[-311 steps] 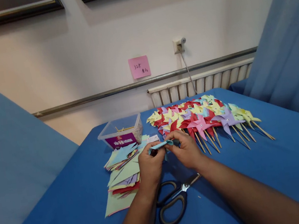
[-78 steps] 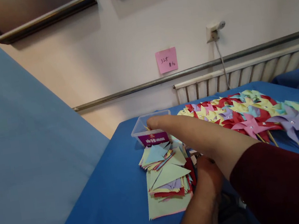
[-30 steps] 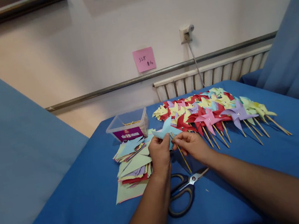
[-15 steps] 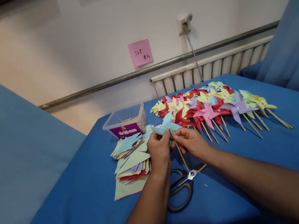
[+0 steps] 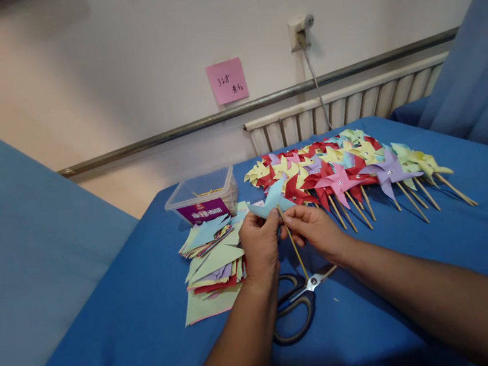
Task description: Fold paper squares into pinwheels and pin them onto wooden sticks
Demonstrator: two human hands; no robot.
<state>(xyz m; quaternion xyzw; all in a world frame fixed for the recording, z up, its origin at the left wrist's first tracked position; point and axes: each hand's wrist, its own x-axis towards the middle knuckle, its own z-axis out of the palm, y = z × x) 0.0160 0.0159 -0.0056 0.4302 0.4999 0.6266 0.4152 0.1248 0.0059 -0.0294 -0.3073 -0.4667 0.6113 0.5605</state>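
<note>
Between my hands is a light blue paper pinwheel (image 5: 272, 198) with a thin wooden stick (image 5: 298, 252) slanting down from it. My left hand (image 5: 261, 243) is closed on the pinwheel and the top of its stick. From the right, my right hand (image 5: 314, 230) pinches at the same spot near the stick's top; its fingertips are partly hidden. Under the stick's lower end lie black-handled scissors (image 5: 305, 299) with their blades pointing right. Left of my hands sits a stack of coloured paper sheets (image 5: 216, 260), several cut at the corners.
Finished pinwheels (image 5: 340, 181) in several colours lie in rows at the back right. A clear plastic box (image 5: 203, 198) with sticks stands behind the paper. Blue cloth (image 5: 140, 321) covers the table, which meets a wall with a radiator (image 5: 351, 102) and a pink note (image 5: 227, 81).
The view has shifted slightly. My right hand's fingers have moved a little closer around the stick's top; the pinwheel stays in my hands.
</note>
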